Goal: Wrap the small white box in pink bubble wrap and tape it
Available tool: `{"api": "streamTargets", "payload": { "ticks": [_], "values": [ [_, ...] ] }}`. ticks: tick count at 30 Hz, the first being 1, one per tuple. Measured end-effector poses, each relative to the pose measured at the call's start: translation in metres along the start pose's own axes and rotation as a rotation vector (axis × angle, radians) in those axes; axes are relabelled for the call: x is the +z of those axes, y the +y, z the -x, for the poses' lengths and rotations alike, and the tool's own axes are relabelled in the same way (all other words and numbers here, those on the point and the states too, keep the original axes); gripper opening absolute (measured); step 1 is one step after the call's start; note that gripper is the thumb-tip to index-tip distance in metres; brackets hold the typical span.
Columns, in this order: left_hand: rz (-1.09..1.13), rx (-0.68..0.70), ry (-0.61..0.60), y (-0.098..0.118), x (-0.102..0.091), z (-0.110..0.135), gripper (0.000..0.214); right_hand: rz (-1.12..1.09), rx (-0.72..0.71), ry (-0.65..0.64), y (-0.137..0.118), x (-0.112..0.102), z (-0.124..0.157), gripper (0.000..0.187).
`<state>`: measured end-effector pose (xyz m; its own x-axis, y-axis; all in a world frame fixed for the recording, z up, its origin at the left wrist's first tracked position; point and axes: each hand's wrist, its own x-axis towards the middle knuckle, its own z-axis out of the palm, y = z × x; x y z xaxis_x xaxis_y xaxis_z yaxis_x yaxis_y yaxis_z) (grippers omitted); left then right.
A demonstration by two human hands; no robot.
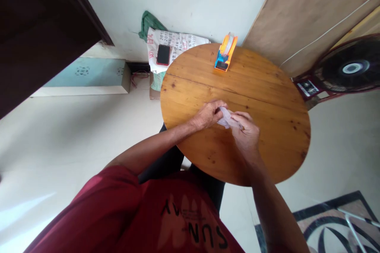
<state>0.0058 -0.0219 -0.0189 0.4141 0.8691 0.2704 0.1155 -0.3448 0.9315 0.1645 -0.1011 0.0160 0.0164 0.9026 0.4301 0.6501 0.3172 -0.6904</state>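
Note:
Above the front half of the round wooden table (190, 87), both hands grip one small, crumpled, pale lilac sheet (227, 118); whether it is cloth, tissue or thin plastic I cannot tell. My left hand (209, 114) pinches its left end, fingers curled. On the other end, my right hand (246, 128) is closed with the thumb and fingers pressed together. Part of the sheet is hidden by the fingers. An orange and blue tape dispenser (226, 53) with a roll of clear tape stands at the table's far edge, away from both hands.
Left of the table's far edge, a phone (163, 54) lies on a printed white sack (181, 43) by the wall. A black round fan (350, 65) stands at right. A long pale blue box (86, 73) rests on the floor at left, near a dark door (44, 19).

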Motion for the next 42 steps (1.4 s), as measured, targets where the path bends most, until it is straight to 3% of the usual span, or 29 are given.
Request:
{"api": "streamTargets", "payload": {
  "ticks": [3, 7, 9, 13, 16, 20, 24, 29, 32, 36, 39, 42],
  "values": [
    [0.081, -0.054, -0.042, 0.001, -0.004, -0.001, 0.022, 0.064, -0.045, -0.076, -0.002, -0.003, 0.001, 0.027],
    [0.148, -0.093, -0.207, 0.004, -0.029, 0.000, 0.029, 0.168, -0.122, -0.156, -0.008, -0.006, 0.002, 0.036],
    [0.070, -0.021, -0.269, 0.007, -0.045, 0.003, 0.041, 0.211, -0.144, -0.173, -0.010, -0.007, 0.004, 0.036],
    [-0.193, 0.281, -0.381, 0.013, -0.063, 0.008, 0.058, 0.310, -0.211, -0.227, -0.010, -0.006, 0.011, 0.040],
    [-0.321, 0.422, -0.465, 0.011, -0.062, 0.007, 0.056, 0.389, -0.269, -0.246, -0.008, -0.005, 0.020, 0.052],
    [-0.411, 0.452, -0.502, 0.003, -0.058, 0.006, 0.049, 0.501, -0.337, -0.247, -0.007, -0.004, 0.035, 0.062],
    [-0.382, 0.529, -0.518, 0.001, -0.057, 0.004, 0.046, 0.560, -0.356, -0.257, -0.007, -0.003, 0.045, 0.067],
    [-0.323, 0.522, -0.573, 0.002, -0.056, -0.003, 0.042, 0.534, -0.338, -0.295, -0.005, -0.007, 0.046, 0.066],
    [-0.337, 0.492, -0.564, 0.002, -0.053, -0.004, 0.040, 0.474, -0.318, -0.284, -0.002, -0.012, 0.042, 0.066],
    [-0.247, 0.367, -0.443, 0.004, -0.045, -0.004, 0.037, 0.447, -0.280, -0.230, 0.010, -0.020, 0.029, 0.076],
    [-0.051, 0.130, -0.353, 0.010, -0.040, -0.003, 0.031, 0.394, -0.219, -0.241, 0.022, -0.024, 0.011, 0.082],
    [0.241, -0.148, -0.359, 0.017, -0.038, -0.006, 0.025, 0.254, -0.137, -0.250, 0.028, -0.023, -0.010, 0.084]
  ]
}}
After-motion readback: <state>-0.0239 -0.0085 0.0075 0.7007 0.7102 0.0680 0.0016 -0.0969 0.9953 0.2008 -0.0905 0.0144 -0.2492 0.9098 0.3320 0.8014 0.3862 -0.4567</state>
